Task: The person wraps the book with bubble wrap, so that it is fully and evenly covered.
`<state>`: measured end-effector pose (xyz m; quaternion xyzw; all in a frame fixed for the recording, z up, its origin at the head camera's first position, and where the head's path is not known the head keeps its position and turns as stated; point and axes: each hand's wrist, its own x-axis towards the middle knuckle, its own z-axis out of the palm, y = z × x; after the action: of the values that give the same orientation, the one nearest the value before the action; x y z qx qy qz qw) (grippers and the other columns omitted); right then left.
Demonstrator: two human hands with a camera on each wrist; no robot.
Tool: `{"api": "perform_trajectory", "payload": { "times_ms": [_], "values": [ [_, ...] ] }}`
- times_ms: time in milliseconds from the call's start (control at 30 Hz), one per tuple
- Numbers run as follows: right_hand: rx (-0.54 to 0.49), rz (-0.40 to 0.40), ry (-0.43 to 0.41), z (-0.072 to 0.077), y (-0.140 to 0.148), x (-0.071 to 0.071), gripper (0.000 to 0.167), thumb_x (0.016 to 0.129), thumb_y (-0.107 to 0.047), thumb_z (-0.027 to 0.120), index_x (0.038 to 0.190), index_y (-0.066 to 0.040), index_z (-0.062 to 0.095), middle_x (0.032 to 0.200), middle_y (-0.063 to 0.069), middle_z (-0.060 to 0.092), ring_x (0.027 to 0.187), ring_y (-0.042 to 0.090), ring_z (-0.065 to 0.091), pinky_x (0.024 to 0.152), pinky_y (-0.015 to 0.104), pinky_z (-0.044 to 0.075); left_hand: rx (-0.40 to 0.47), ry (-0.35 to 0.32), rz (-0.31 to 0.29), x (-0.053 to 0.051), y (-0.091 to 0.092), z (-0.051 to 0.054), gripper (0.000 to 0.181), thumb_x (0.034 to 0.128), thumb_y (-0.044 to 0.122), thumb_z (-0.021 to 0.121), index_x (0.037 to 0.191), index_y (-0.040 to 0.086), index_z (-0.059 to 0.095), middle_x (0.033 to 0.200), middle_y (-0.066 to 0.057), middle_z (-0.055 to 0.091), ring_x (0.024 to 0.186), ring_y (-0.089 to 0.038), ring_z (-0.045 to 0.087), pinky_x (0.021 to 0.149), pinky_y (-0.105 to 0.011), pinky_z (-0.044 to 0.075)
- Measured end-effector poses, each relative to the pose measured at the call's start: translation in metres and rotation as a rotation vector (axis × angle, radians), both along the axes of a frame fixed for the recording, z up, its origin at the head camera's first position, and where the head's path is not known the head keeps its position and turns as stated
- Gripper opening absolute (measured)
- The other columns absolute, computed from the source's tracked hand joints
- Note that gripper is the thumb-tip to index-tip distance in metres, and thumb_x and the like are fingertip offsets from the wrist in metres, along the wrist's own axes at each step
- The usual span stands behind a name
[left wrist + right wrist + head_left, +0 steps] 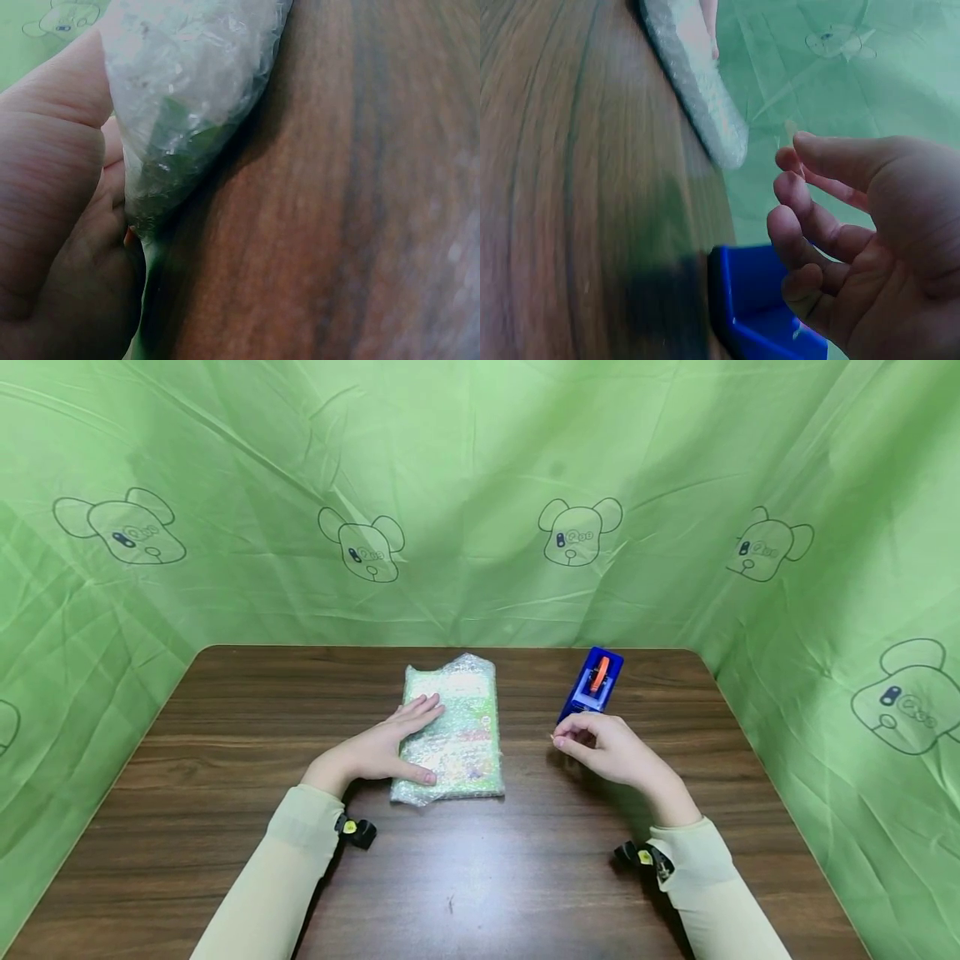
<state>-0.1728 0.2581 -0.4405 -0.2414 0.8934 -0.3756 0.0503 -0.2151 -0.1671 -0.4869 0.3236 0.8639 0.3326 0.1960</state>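
Note:
A flat package [471, 727] in bubble wrap, green and printed underneath, lies on the table. My left hand [386, 745] rests on its left side with the fingers spread and the thumb near its lower edge. In the left wrist view, the wrap's crinkled end [191, 97] bulges beside that hand. Thumb and index finger of my right hand [611, 750] pinch a small translucent strip of tape [790, 129], held above the table. Just beyond that hand stands a blue tape dispenser [609, 670] with an orange wheel; the hand hides its near end.
The brown wood-grain table [465, 877] ends at a green cloth backdrop [465, 485] with bear-head drawings, which also rises along both sides. A small black camera [358, 832] sits at the left wrist, another camera [637, 856] at the right.

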Motion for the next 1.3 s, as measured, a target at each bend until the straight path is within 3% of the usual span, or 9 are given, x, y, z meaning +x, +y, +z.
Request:
{"api": "perform_trajectory", "payload": {
  "times_ms": [167, 433, 700, 1133, 1300],
  "values": [
    [0.019, 0.049, 0.023, 0.005, -0.015, -0.006, 0.011, 0.108, -0.021, 0.073, 0.111, -0.014, 0.081, 0.093, -0.012, 0.073, 0.082, 0.009, 0.065, 0.075, 0.03, 0.056, 0.004, 0.01, -0.001, 0.0, 0.001, 0.001, 0.121, 0.0858, 0.065, 0.087, 0.177, 0.025, 0.02, 0.185, 0.004, 0.002, 0.17, -0.028, -0.005, 0.133, -0.065, 0.006],
    [0.041, 0.144, 0.04, 0.009, -0.048, -0.028, 0.014, 0.111, -0.023, 0.068, 0.111, -0.014, 0.079, 0.1, -0.01, 0.075, 0.086, 0.009, 0.066, 0.079, 0.033, 0.058, 0.001, 0.016, 0.005, 0.001, 0.0, 0.0, 0.12, 0.0857, 0.064, 0.088, 0.177, 0.024, 0.021, 0.185, 0.003, 0.004, 0.17, -0.028, -0.004, 0.133, -0.066, 0.008],
    [0.077, 0.251, 0.072, 0.019, -0.08, -0.056, 0.016, 0.111, -0.023, 0.068, 0.106, -0.011, 0.079, 0.091, -0.009, 0.071, 0.076, 0.01, 0.06, 0.072, 0.034, 0.054, 0.012, 0.004, 0.002, 0.002, 0.0, 0.002, 0.119, 0.0862, 0.063, 0.088, 0.177, 0.024, 0.021, 0.185, 0.004, 0.003, 0.17, -0.028, -0.004, 0.133, -0.065, 0.008],
    [0.145, 0.325, -0.053, 0.017, -0.112, -0.096, 0.021, 0.113, -0.023, 0.065, 0.111, -0.008, 0.079, 0.1, 0.009, 0.077, 0.076, 0.014, 0.057, 0.076, 0.035, 0.051, 0.01, 0.008, -0.004, -0.002, 0.0, 0.002, 0.118, 0.0864, 0.063, 0.088, 0.177, 0.024, 0.022, 0.185, 0.003, 0.006, 0.17, -0.025, -0.003, 0.133, -0.064, 0.009],
    [0.185, 0.348, -0.042, 0.014, -0.119, -0.104, 0.019, 0.113, -0.023, 0.065, 0.11, -0.01, 0.079, 0.098, 0.007, 0.077, 0.076, 0.013, 0.057, 0.077, 0.035, 0.051, 0.004, 0.012, -0.005, -0.002, -0.001, 0.001, 0.118, 0.0868, 0.063, 0.088, 0.177, 0.024, 0.022, 0.185, 0.004, 0.006, 0.17, -0.026, -0.003, 0.133, -0.063, 0.009]
  ]
}}
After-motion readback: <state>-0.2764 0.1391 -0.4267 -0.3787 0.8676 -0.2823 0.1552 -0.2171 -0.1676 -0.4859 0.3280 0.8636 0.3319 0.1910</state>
